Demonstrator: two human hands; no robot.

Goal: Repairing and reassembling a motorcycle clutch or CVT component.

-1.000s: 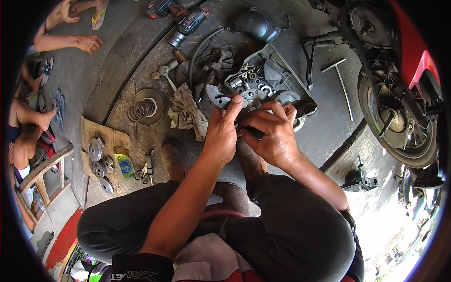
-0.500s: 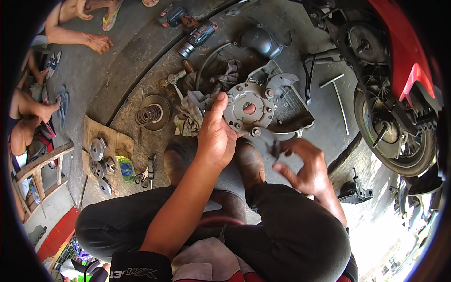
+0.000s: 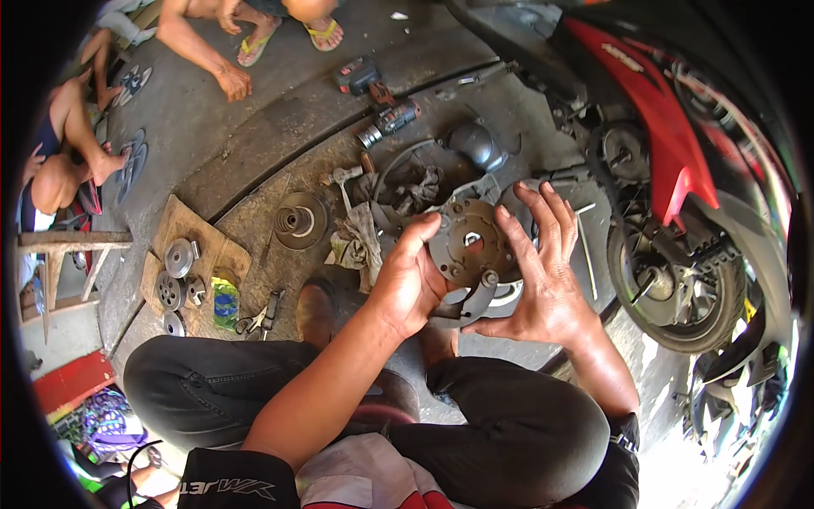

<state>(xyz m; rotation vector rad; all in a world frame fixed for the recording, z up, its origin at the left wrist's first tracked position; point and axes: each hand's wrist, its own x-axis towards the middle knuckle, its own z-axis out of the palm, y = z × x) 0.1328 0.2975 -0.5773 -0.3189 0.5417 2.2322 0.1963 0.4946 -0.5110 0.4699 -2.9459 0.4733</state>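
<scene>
My left hand [image 3: 404,287] is closed round the left edge of a round metal clutch plate [image 3: 455,252], thumb on its face. The plate has a central hole and pins round its rim, and is held up above my feet. A curved clutch shoe [image 3: 481,297] sits at the plate's lower pin. Another curved grey piece at its upper right is partly hidden by fingers. My right hand [image 3: 547,293] is spread at the right side of the plate. Its index finger lies by the rim and its thumb is just below the lower shoe; I cannot tell whether they touch.
Ahead lie a cordless drill [image 3: 388,121], a grey rag [image 3: 354,236] and a dark cover [image 3: 476,144]. A spring on a round pulley [image 3: 301,222] and a board [image 3: 191,225] with metal parts are at left. A red scooter [image 3: 670,161] stands right; a person's hand [image 3: 233,83] is far left.
My right hand has come up from below right to the plate's side, its fingers now spread. A clutch shoe now shows at the lower pin. The view has shifted.
</scene>
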